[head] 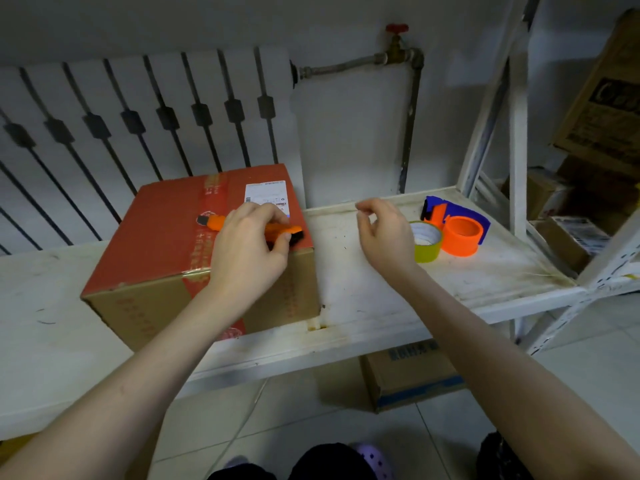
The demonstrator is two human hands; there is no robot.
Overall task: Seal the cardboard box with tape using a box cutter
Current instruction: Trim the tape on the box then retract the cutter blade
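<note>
One view only, from the person's head, looking forward and steeply down over both forearms onto a white shelf (363, 299) close in front (the wide lens bends its edges), with wall (346, 133) behind and floor tiles (294, 410) below.

cardboard box (166, 258): matt brown cardboard, red printed top, glossy tape strip, white paper label
box cutter (221, 222): smooth orange plastic
shelf (381, 306): white painted metal, scuffed, rust-stained
tape roll (429, 251): glossy yellowish tape
tape dispenser (460, 233): smooth orange and blue plastic
pipe (410, 126): dull, worn metal
</note>
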